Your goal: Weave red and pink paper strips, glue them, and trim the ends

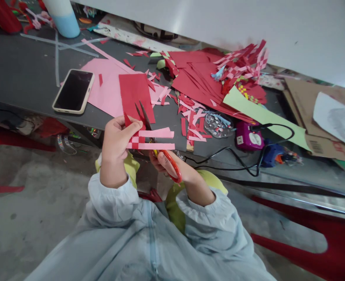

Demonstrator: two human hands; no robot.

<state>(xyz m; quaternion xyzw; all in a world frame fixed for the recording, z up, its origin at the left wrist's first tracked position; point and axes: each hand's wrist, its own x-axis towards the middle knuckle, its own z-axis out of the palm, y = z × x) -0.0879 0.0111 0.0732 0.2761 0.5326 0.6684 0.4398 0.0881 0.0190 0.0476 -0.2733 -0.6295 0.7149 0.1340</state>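
1. Weave point(135, 141), red-and-pink paper checks, sits above the table edge, pinched in our left hand point(116, 138) between thumb and fingers.
2. Two loose pink strips point(156, 146) run off its right side, roughly parallel, with a gap between; ends are free.
3. Our right hand point(159, 160) grips the scissors point(175, 169) by the red-orange handles. Blades point away from us, slightly parted, passing behind the strips. Can't tell if any paper is between them.
4. For a clean cut, we'd pinch close to the cut line, square blades to the strip, and cut deep in the jaws rather than at the tips. Left thumb is near the blades: fingertips clear first. Light grip, since pulling would skew the checks.
5. Materials: matte, thin-looking paper, straight edges; pink ends curl a little. Steel blades, glossy plastic handles.
6. Beyond: red rectangle point(134, 91) over pink sheet point(102, 91), phone point(73, 91) on its left edge.
7. Farther right: slivers and triangles of scrap point(193, 123), stacked red sheets point(200, 80), long pale-green strip point(266, 117), all on the dark table point(22, 82).
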